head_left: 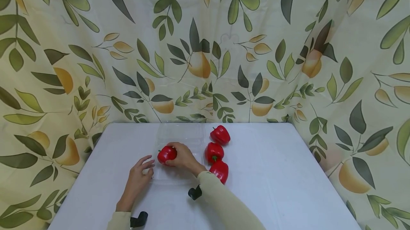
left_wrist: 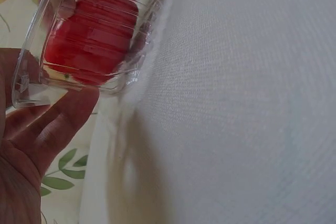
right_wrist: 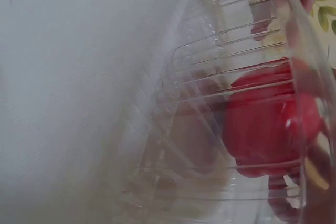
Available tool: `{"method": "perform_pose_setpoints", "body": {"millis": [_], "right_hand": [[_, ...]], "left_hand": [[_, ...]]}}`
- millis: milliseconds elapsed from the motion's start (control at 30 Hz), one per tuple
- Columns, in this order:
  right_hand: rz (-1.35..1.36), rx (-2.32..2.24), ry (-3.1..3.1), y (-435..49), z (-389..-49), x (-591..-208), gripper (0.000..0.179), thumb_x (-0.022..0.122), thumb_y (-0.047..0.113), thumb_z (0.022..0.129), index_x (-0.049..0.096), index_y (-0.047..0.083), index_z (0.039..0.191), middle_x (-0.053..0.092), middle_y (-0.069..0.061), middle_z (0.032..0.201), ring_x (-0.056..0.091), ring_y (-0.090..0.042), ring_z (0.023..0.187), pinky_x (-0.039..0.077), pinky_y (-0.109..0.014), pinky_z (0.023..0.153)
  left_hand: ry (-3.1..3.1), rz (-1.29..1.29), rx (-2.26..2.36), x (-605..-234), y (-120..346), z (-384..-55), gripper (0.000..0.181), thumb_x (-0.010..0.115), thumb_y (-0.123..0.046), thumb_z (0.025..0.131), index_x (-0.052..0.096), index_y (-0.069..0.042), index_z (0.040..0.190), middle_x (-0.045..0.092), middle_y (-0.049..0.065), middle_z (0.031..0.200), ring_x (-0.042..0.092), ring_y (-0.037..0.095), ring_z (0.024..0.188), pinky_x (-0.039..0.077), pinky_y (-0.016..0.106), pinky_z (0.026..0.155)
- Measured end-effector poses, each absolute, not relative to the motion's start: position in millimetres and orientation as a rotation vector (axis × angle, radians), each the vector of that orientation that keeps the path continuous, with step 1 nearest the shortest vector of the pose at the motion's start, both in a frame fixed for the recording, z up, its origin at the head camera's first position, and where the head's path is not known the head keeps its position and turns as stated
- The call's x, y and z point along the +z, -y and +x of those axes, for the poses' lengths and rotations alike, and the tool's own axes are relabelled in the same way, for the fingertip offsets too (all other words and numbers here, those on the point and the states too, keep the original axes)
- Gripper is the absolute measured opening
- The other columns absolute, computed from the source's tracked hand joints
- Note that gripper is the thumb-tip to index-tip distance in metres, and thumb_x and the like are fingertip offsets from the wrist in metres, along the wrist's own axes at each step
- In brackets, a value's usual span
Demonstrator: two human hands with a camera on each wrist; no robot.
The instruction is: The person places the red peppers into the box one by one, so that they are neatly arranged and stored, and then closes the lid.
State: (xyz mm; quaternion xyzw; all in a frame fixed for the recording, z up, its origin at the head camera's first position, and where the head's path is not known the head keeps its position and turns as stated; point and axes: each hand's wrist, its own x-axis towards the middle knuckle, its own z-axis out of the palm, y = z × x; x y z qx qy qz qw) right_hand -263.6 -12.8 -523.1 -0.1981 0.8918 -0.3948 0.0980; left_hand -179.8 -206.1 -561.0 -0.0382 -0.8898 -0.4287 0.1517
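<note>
A red bell pepper [head_left: 166,155] is in the grip of my right hand [head_left: 183,157], whose fingers and thumb hold its right side. It sits within the walls of a clear plastic clamshell container [head_left: 174,177], whose lid [head_left: 180,132] lies folded back toward the far edge. Through the ribbed wall the pepper [left_wrist: 94,35] shows in the left wrist view, and the same pepper [right_wrist: 265,121] in the right wrist view. My left hand [head_left: 139,175] is at the container's left side, fingers loosely extended; in the left wrist view its fingertips are right at the outer wall.
To the right of the container, three more red bell peppers form a rough column: a far one [head_left: 220,135], a middle one [head_left: 214,152] and a near one [head_left: 219,171] partly behind my right sleeve. A white cloth covers the table [head_left: 272,173]. A leaf-patterned curtain [head_left: 224,91] hangs behind.
</note>
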Motion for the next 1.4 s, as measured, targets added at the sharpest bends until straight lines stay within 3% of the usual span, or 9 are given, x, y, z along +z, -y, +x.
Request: {"method": "perform_pose_setpoints", "body": {"millis": [500,733,900,1167,1400], "right_hand": [[-0.594,-1.102,-2.656,13,-260,-524,0.075,0.082,0.021,0.077,0.047,0.026,0.143,0.054,0.003,0.142,0.05,-0.021,0.129,0.056,-0.038,0.097],[-0.59,-1.109,-2.648,10,-261,-524,0.074,0.081,0.021,0.079,0.046,0.025,0.144,0.053,0.001,0.143,0.049,-0.022,0.131,0.055,-0.041,0.099],[-0.549,-1.122,-2.654,8,-257,-519,0.075,0.082,0.023,0.078,0.047,0.027,0.143,0.054,0.003,0.143,0.051,-0.021,0.129,0.057,-0.038,0.096],[-0.492,-1.188,-2.635,4,-249,-502,0.071,0.08,0.024,0.08,0.047,0.035,0.142,0.049,0.005,0.147,0.048,-0.022,0.134,0.056,-0.04,0.097],[-0.556,-1.223,-2.629,0,-239,-483,0.069,0.077,0.025,0.083,0.046,0.035,0.143,0.046,0.005,0.151,0.045,-0.022,0.137,0.056,-0.042,0.098]], "left_hand": [[2.527,-0.154,-1.198,-562,206,-182,0.03,0.066,0.004,0.084,0.071,0.002,0.113,0.064,0.016,0.128,0.072,0.029,0.098,0.058,0.019,0.069],[2.527,-0.146,-1.184,-561,204,-181,0.029,0.065,0.004,0.084,0.071,0.003,0.112,0.063,0.016,0.129,0.072,0.029,0.098,0.062,0.03,0.073],[2.541,-0.117,-1.191,-560,204,-180,0.029,0.065,0.002,0.085,0.071,0.001,0.113,0.063,0.015,0.13,0.072,0.028,0.1,0.06,0.024,0.073],[2.568,-0.102,-1.186,-557,205,-181,0.03,0.066,0.001,0.086,0.07,0.001,0.116,0.061,0.014,0.133,0.07,0.029,0.104,0.058,0.045,0.088],[2.593,-0.081,-1.19,-557,204,-180,0.03,0.066,-0.001,0.086,0.071,0.0,0.116,0.062,0.015,0.132,0.07,0.029,0.105,0.057,0.047,0.09]]}}
